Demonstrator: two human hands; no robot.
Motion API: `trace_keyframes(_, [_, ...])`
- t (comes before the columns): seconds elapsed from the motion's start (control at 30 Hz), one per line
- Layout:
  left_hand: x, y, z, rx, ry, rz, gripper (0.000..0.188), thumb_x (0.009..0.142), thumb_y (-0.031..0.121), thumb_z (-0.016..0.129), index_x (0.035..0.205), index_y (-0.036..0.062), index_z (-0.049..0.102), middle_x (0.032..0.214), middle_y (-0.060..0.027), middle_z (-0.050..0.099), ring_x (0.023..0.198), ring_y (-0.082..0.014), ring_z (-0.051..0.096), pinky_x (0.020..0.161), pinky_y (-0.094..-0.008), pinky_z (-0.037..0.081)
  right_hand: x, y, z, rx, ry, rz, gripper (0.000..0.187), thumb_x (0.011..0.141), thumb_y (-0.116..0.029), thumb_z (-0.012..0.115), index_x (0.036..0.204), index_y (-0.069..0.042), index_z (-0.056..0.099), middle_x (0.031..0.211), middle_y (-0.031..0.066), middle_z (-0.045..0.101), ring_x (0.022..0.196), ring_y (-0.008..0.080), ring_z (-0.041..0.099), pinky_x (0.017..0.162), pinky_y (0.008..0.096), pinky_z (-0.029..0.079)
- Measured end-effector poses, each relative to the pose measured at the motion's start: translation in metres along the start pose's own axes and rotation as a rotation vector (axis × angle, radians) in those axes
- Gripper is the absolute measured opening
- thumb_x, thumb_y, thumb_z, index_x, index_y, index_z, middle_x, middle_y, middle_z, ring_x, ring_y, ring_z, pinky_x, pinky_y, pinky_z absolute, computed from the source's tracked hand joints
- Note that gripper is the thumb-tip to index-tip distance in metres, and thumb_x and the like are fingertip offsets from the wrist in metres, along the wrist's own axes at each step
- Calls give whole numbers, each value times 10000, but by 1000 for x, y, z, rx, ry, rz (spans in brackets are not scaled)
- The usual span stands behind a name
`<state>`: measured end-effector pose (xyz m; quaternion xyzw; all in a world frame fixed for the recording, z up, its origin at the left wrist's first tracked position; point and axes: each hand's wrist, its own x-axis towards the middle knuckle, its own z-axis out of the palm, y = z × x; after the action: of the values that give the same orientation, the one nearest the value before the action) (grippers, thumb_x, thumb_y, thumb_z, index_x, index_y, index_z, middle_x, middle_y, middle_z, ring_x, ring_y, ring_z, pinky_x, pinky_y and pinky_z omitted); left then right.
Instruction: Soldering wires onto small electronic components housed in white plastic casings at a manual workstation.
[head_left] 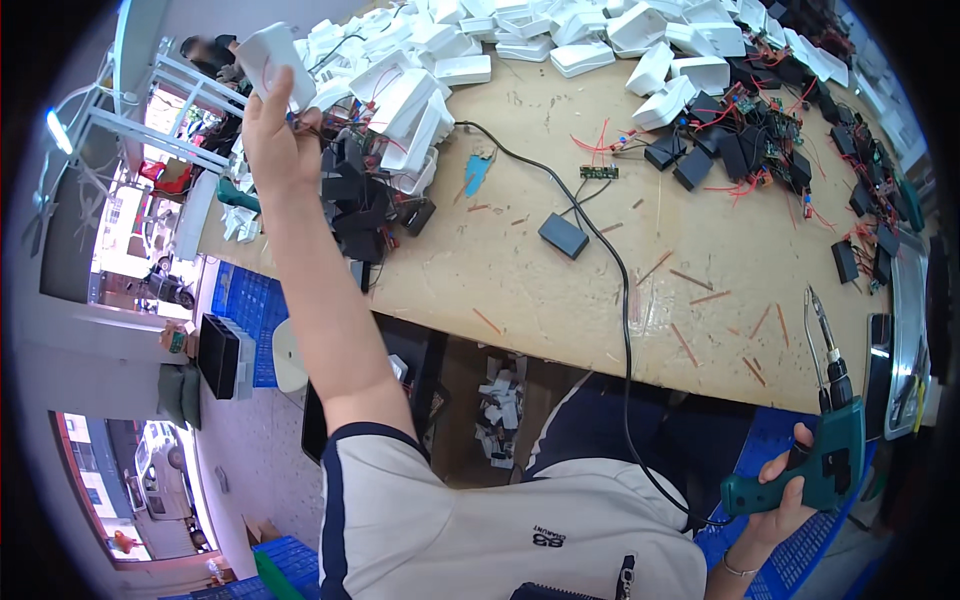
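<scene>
Holding up a white casing (268, 55) at the far left, the left grip (283, 145) is closed on its lower part, with fingers pressed to the shell. The right grip (785, 502) is wrapped around the handle of a green soldering gun (840, 455) near the right end of the worktop (470, 285), the tip pointing away from the body. A black cord (627, 330) crosses the tan surface, near a small circuit board (600, 172) wired to a black box (563, 236). Brown strips (684, 345) lie scattered; white shells (580, 58) heap along the far edge, beside wired black modules (740, 152). Leftward are blue crates (238, 300) and bright openings to outdoors. Dark lettering (548, 538) marks the pale shirt (430, 520).
</scene>
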<state>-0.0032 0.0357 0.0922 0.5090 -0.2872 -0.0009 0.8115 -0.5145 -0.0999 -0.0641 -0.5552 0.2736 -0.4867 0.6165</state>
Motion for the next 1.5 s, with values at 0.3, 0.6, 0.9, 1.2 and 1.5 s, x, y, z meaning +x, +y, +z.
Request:
trace_keyframes(0.3, [17,6,-52,447,23,-147,308,711,214,691,925,34,564,797,-22,545,603,-75,474,446,-167,310,3,0,-3,-11,-58,21,527,844,-208,532,1219,82,304,1191,219,424,663,100,492,539,189,431])
trace_keyframes(0.6, [-96,92,-204,355,48,-258,442,817,275,544,1130,-23,453,1009,-107,545,783,-128,554,467,-147,352,19,8,-22,76,-114,35,524,866,-235,500,1221,94,299,1236,197,398,700,103,462,580,201,408])
trace_keyframes(0.9, [-322,1,-351,1082,361,-897,547,623,165,673,1109,-9,492,985,-124,563,919,-225,530,769,-310,418,21,4,-9,136,-137,-11,541,844,-192,537,1244,68,281,1202,214,422,691,111,499,549,203,431])
trace_keyframes(1.2, [-196,25,-187,708,162,-508,328,803,174,539,1072,-14,530,768,-48,565,603,-71,497,553,-210,396,23,-9,2,100,-37,-69,581,815,-199,577,1255,41,281,1161,229,455,630,106,508,500,187,439])
trace_keyframes(1.5, [-34,-137,112,716,-574,-152,563,788,280,589,1216,-17,375,1115,-174,467,1062,-253,440,861,-332,374,43,-1,5,136,0,-37,592,808,-196,585,1247,53,276,1115,230,478,610,115,525,466,176,445])
